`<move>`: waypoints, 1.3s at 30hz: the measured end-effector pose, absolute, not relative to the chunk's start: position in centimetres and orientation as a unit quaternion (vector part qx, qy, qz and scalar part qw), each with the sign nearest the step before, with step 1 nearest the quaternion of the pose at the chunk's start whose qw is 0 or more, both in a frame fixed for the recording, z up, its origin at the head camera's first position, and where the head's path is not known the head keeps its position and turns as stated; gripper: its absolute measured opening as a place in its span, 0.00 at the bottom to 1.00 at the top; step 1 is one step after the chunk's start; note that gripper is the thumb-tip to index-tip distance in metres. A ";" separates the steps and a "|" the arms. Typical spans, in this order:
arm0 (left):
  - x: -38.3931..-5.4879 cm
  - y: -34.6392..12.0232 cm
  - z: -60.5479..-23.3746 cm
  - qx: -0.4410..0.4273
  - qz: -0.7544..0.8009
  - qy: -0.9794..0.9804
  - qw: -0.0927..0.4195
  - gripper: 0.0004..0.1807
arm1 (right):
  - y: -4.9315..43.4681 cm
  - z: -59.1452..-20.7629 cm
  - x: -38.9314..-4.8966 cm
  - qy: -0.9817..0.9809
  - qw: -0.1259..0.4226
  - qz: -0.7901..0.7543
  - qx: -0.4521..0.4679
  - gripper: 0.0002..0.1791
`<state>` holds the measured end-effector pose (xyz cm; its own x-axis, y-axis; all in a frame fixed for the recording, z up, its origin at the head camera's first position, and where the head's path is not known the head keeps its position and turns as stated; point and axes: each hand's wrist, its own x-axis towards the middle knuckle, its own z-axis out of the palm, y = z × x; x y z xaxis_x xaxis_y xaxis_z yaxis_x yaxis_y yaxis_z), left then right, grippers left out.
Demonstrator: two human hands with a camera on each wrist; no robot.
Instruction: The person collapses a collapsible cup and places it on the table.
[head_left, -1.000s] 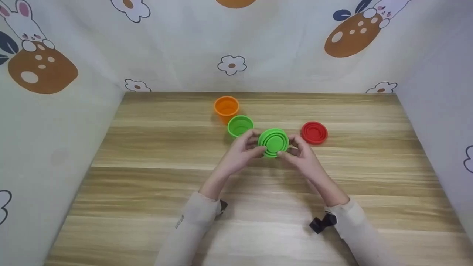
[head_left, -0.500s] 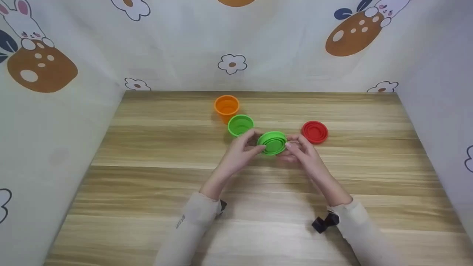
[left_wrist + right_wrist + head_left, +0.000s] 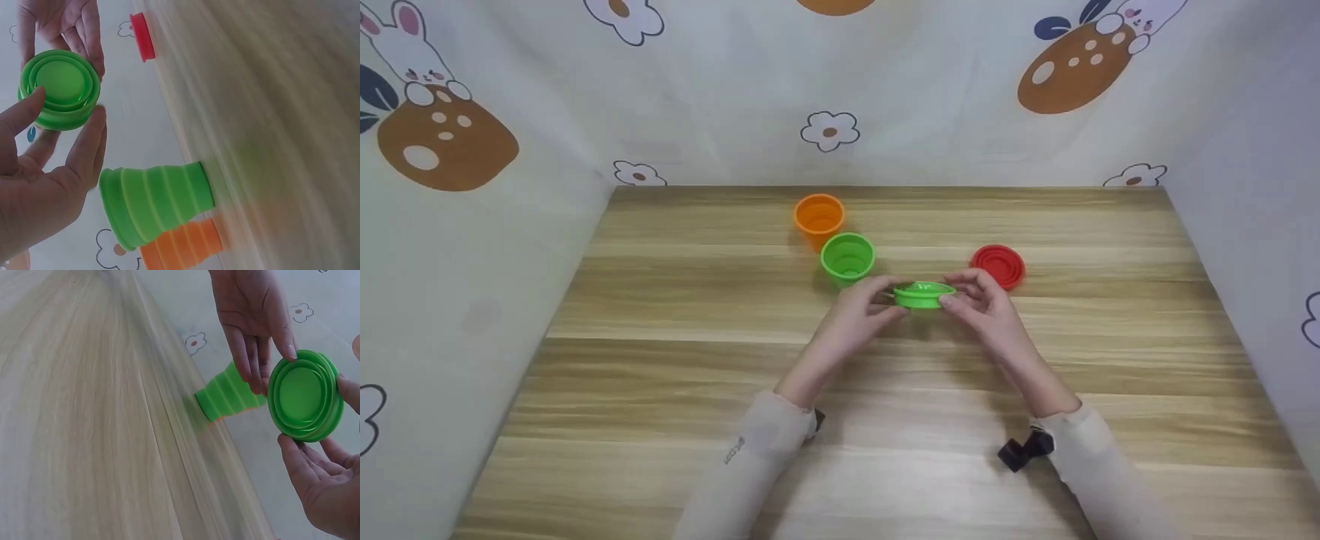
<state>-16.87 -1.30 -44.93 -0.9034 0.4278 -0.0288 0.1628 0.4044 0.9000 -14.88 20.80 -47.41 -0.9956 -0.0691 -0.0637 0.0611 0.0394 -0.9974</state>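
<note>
Both hands hold a collapsed green folding cup (image 3: pixel 924 298) above the table, gripping it from opposite sides. The left hand (image 3: pixel 859 311) pinches its left edge between thumb and fingers; the right hand (image 3: pixel 988 309) pinches the right edge. From the head the cup appears nearly edge-on, as a thin disc. Its flat round base and nested rings face the camera in the left wrist view, where the collapsed cup (image 3: pixel 63 83) sits between the fingertips. An expanded green cup (image 3: pixel 847 256) stands upright just beyond the left hand.
Behind the expanded green cup stands an upright orange cup (image 3: pixel 819 214), partly overlapped by it. A collapsed red cup (image 3: pixel 1000 265) lies flat on the wooden table (image 3: pixel 697 390) beyond the right hand. Patterned cloth walls (image 3: pixel 720 97) enclose the table's back and sides.
The collapsed green cup has tilted from showing its ringed face to nearly edge-on in the head view. Both hands have shifted slightly with it. The other cups stay where they were.
</note>
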 end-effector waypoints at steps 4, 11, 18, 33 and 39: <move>-17.0 -0.7 -44.8 0.166 0.531 0.816 0.155 0.34 | 21.5 -47.5 -15.1 0.725 0.036 -0.688 -0.026 0.27; -18.1 1.0 -45.3 0.179 0.431 0.871 0.153 0.35 | 23.2 -48.0 -16.4 0.750 0.072 -0.655 -0.060 0.35; -20.1 3.5 -45.8 0.161 0.322 0.922 0.140 0.33 | 23.9 -48.4 -18.3 0.792 0.102 -0.596 -0.086 0.37; -23.0 5.8 -47.1 0.132 0.247 0.950 0.136 0.34 | 23.8 -48.3 -20.2 0.919 0.095 -0.375 -0.076 0.37; -23.3 5.8 -47.2 0.130 0.222 0.958 0.122 0.29 | 23.7 -48.4 -20.6 0.937 0.077 -0.326 -0.096 0.36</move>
<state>-23.34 5.84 -47.17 -0.9360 0.3042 -0.1769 0.1954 0.8673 0.4577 -20.58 23.68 -48.40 -0.9697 -0.2303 -0.0816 -0.1300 0.7691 -0.6258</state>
